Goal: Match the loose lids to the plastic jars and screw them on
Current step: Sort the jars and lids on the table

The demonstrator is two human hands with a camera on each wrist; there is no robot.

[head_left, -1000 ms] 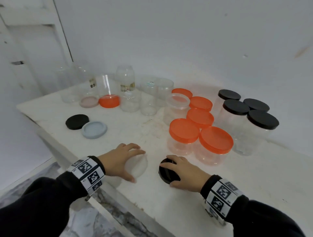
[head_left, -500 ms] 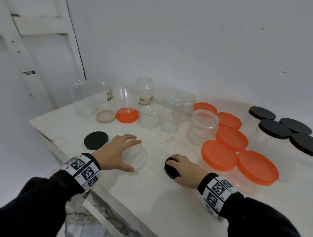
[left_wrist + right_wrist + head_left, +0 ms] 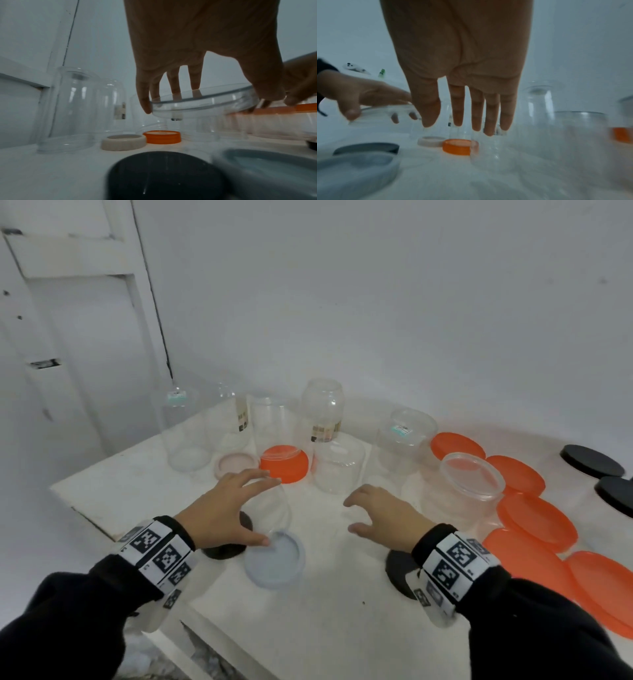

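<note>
Left grip [image 3: 197, 75] curled round clear lid [image 3: 202, 102], seemingly above table; right grip [image 3: 464, 119] spread, empty.

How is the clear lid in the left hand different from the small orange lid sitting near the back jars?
The clear lid is see-through; the orange lid is solid-coloured. The clear lid is held off the table by the left hand, fingers round its rim; the orange lid rests on the table, untouched. The clear lid looks wider and shallower. Both are round and on no jar.

white table [image 3: 329, 628], white wall [image 3: 376, 302], white door frame [image 3: 137, 285]
</note>
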